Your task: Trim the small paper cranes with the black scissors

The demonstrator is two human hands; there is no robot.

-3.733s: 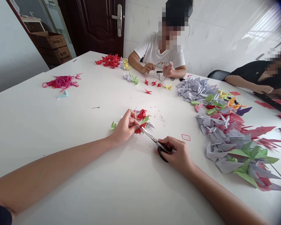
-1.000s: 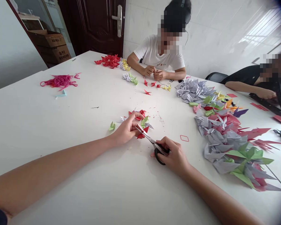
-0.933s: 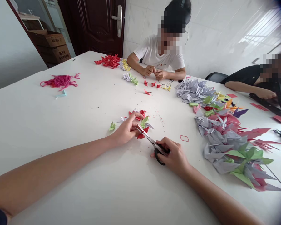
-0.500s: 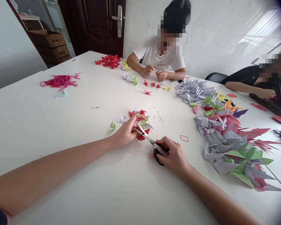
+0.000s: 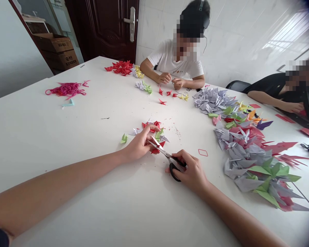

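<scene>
My left hand pinches a red paper crane at the edge of a small mixed pile of paper cranes. My right hand is closed around the black finger loops of a pair of steel scissors. Their slim blades reach across to the red crane, right beside my left fingertips. A green paper crane lies apart, left of my left hand. Tiny red paper clippings are scattered around the pile.
A large heap of grey, green and red paper cranes fills the right of the white table. Across it, a person in a white T-shirt works with both hands. A person in black sits right. Pink loops and red cranes lie further off.
My hands and the scissors have stayed nearly in place around the red crane. The hands of the person across the table have come closer together.
</scene>
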